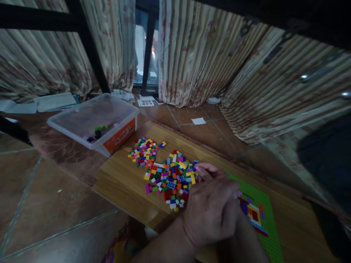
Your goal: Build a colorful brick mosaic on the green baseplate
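Hands: left hand (210,212) overlaps right hand (211,173), whose fingertips touch the loose pile of small multicoloured plastic bricks (170,175); grasp unclear. Green studded baseplate (270,219) at three o'clock on wooden worktop (123,182). Best isolate one brick before lifting.

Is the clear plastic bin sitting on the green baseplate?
No, the clear plastic bin sits at the wooden board's far-left corner, away from the green baseplate.
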A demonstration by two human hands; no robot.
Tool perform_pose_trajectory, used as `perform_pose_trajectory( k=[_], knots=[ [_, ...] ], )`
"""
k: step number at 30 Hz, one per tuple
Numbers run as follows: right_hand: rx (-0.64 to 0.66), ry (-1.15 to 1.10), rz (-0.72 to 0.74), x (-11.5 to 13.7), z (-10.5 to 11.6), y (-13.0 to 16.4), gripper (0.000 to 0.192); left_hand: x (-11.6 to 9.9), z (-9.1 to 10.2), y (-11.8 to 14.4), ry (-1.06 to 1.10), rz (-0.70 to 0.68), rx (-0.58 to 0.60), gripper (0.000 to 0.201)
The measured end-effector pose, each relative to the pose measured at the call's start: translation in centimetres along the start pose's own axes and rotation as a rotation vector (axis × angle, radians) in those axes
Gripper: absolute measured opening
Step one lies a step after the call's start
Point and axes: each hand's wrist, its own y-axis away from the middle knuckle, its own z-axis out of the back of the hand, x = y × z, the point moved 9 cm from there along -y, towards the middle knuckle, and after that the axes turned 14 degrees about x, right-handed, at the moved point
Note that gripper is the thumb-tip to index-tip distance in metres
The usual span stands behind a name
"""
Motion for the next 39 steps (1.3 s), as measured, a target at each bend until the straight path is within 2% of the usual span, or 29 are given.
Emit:
perform_pose_trajectory(
  k=[2, 4, 6, 8, 12, 16, 19, 22, 25, 27, 29, 32, 39],
  knots=[
    [-0.064, -0.216, -0.026, 0.0, 1.3, 1.6, 0.018, 0.6, 0.3, -0.1, 0.043, 0.05, -0.028, 0.023],
    [-0.125, -0.367, -0.003, 0.2, 2.6, 2.8, 0.017, 2.3, 0.2, -0.2, 0.134, 0.204, -0.043, 0.021],
    [-0.184, -0.406, 0.049, 0.6, 3.9, 3.8, 0.017, 4.4, -0.3, 0.0, 0.222, 0.39, -0.066, 0.019],
    [-0.238, -0.401, 0.088, 0.9, 5.2, 4.7, 0.016, 5.9, -1.6, 0.0, 0.321, 0.501, -0.033, 0.021],
    [-0.274, -0.421, 0.124, 1.0, 6.5, 6.0, 0.016, 6.1, -5.3, -0.3, 0.555, 0.505, 0.143, 0.015],
    [-0.274, -0.443, 0.118, 0.7, 7.0, 7.1, 0.015, 5.2, -7.4, -0.2, 0.558, 0.485, 0.231, 0.016],
    [-0.255, -0.489, 0.107, 0.6, 7.8, 7.9, 0.016, 4.7, -8.3, -0.3, 0.497, 0.469, 0.317, 0.019],
    [-0.332, -0.469, 0.087, 0.2, 10.6, 9.4, 0.016, 5.4, -8.6, -0.2, 0.407, 0.505, 0.372, 0.02],
    [-0.508, -0.249, 0.029, -0.7, 14.8, 11.8, 0.018, 7.2, -8.4, 0.0, 0.224, 0.591, 0.44, 0.021],
    [-0.557, -0.088, -0.036, -1.7, 16.5, 12.8, 0.019, 8.2, -8.4, 0.1, 0.004, 0.622, 0.536, 0.019],
    [-0.514, 0.03, -0.099, -2.8, 16.7, 12.9, 0.02, 8.7, -8.5, 0.1, -0.216, 0.627, 0.627, 0.018],
    [-0.416, 0.192, -0.151, -3.8, 15.5, 12.1, 0.019, 8.9, -9.0, 0.3, -0.411, 0.61, 0.704, 0.018],
    [-0.378, 0.465, -0.129, -2.3, 13.9, 10.3, 0.015, 9.1, -9.8, 0.4, -0.669, 0.631, 0.824, 0.021]
  ],
)
